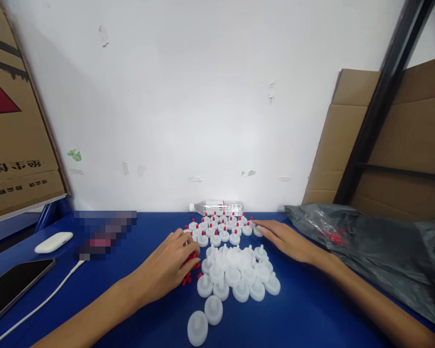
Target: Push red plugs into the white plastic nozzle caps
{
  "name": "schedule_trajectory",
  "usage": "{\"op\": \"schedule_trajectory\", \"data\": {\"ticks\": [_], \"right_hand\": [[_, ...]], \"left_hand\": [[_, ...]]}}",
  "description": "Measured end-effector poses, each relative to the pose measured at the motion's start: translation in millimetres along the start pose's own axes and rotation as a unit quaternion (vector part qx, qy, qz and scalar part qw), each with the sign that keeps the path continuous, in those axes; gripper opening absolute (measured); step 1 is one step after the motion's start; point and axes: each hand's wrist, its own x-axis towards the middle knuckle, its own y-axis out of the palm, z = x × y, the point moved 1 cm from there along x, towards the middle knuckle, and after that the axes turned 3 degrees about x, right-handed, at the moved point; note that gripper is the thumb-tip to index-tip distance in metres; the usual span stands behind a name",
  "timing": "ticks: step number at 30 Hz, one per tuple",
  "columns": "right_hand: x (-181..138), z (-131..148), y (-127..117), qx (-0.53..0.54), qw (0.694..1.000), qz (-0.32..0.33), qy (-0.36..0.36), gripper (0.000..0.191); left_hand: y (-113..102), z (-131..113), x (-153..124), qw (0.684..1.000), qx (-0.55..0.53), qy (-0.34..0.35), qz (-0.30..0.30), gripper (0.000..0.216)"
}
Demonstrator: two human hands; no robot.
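Observation:
My left hand (174,261) is curled over a pile of small red tip caps (187,279), its thumb and fingers closed around some of the red pieces. The fingertips are partly hidden. To the right, my right hand (284,238) reaches in with its fingertips together at the top of a white nozzle cap (258,232), covering its tip. That cap sits at the right end of several rows of white nozzle caps with red tips (234,238). Nearer me lies a heap of bare white nozzle caps (235,270). Two more bare caps (197,328) lie in front of the heap.
A clear plastic bottle (221,208) lies by the wall behind the rows. On the right is a grey plastic bag (384,251). At left are a phone (18,285), a white case (53,242) and a white cable (43,303) on the blue table (130,324).

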Motion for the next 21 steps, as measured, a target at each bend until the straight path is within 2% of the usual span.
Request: {"op": "schedule_trajectory", "data": {"ticks": [7,12,15,19,21], "right_hand": [[2,-8,1,-0.02,0.999,0.016,-0.02,0.044],[3,0,-9,-0.051,0.997,-0.056,0.003,0.041],[1,18,-18,-0.063,0.992,-0.112,-0.004,0.035],[-5,57,-18,-0.07,0.983,-0.127,-0.117,0.023],[-9,76,-13,-0.077,0.972,-0.162,-0.151,0.02]], "left_hand": [[0,0,-1,1.0,-0.002,-0.001,-0.02,0.009],[-7,-5,1,0.999,-0.006,-0.015,-0.034,0.017],[-14,-10,2,0.997,-0.009,-0.028,-0.068,0.02],[-22,-19,0,0.99,-0.006,-0.014,-0.138,0.02],[-25,-26,-1,0.988,-0.005,0.005,-0.156,0.018]]}}
